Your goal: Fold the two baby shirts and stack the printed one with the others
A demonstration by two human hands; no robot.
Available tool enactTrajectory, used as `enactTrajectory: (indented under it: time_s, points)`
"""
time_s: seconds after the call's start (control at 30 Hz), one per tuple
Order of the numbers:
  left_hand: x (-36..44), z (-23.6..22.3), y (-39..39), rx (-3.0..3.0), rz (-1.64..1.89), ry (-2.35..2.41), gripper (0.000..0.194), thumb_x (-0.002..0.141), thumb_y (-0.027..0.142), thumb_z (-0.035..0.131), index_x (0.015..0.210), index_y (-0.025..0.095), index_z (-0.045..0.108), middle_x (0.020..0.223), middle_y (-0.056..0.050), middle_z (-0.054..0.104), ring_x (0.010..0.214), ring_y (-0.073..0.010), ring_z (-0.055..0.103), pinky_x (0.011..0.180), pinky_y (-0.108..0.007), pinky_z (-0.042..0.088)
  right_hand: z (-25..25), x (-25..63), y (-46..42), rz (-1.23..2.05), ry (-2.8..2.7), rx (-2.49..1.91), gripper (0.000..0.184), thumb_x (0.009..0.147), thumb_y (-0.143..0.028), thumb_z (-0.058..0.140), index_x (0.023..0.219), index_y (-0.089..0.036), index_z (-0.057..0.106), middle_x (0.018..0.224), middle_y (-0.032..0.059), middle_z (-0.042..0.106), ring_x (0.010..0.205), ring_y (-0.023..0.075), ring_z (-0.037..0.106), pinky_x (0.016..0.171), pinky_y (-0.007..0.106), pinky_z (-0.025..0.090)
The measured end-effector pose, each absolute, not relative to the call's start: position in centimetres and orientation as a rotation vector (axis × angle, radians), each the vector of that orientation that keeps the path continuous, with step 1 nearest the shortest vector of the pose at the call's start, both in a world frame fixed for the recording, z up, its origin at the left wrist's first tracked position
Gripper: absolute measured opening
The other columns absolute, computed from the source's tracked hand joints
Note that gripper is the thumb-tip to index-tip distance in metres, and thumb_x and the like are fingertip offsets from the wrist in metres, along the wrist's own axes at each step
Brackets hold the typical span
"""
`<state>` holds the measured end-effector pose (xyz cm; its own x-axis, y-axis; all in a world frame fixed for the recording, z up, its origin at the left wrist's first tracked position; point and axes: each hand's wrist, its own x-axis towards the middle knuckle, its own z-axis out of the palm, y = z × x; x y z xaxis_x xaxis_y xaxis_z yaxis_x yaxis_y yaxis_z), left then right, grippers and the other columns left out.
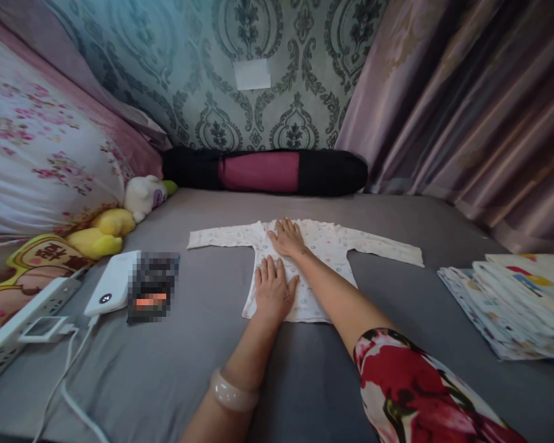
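Observation:
A small white long-sleeved shirt (323,283) with a fine coloured print lies spread on the grey bed sheet (184,381), both sleeves stretched out sideways. My left hand (273,288) rests flat on the lower left of its body, fingers spread. Higher up, near the neckline, my right hand (288,237) presses flat on the cloth with its fingers apart. Neither hand grips anything. A pale bangle (234,392) circles my left wrist, and a red floral sleeve (410,381) covers my right upper arm.
At right sits a stack of folded printed cloth (517,307). On the left are a power strip (28,326), a white power bank (113,283) with cables, a blurred dark object (152,289) and plush toys (143,197). A black and maroon bolster (263,172) lies along the wall.

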<state>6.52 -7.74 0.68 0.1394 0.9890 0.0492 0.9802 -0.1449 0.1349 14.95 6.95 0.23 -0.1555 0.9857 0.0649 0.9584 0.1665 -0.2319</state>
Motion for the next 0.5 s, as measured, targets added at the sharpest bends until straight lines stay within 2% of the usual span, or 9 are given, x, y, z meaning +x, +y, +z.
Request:
enactTrajectory:
  time_s: [0.2,0.37,0.5]
  points:
    - [6.3,1.3,-7.8,2.313,0.118,1.981,0.070,0.098,0.054,0.028,0.150,0.007,0.034,0.157,-0.021,0.027,0.147,-0.0335,0.022,0.118,-0.048,0.021,0.5,15.1,7.0,0.273,-2.208,-1.871,0.064,0.100,-0.046,0.026,0.150,-0.007,0.033,0.159,0.0156,0.025,0.148,0.0269,0.016,0.118,0.043,0.009]
    - [6.2,1.3,-7.8,2.315,0.135,1.978,0.071,0.098,0.054,0.028,0.150,0.006,0.033,0.156,-0.022,0.027,0.146,-0.0351,0.023,0.117,-0.050,0.024,1.7,16.9,6.1,0.384,-2.103,-1.779,0.060,0.101,-0.042,0.024,0.152,-0.010,0.029,0.160,0.0107,0.025,0.147,0.0201,0.019,0.118,0.033,0.015]
    - [6.1,1.0,-7.7,2.327,0.166,1.968,0.070,0.097,0.054,0.030,0.148,0.006,0.035,0.156,-0.023,0.029,0.146,-0.0354,0.024,0.116,-0.050,0.024,1.8,19.8,4.2,0.274,-1.986,-1.905,0.058,0.101,-0.038,0.023,0.151,-0.009,0.030,0.159,0.0119,0.025,0.148,0.0234,0.017,0.119,0.039,0.013]
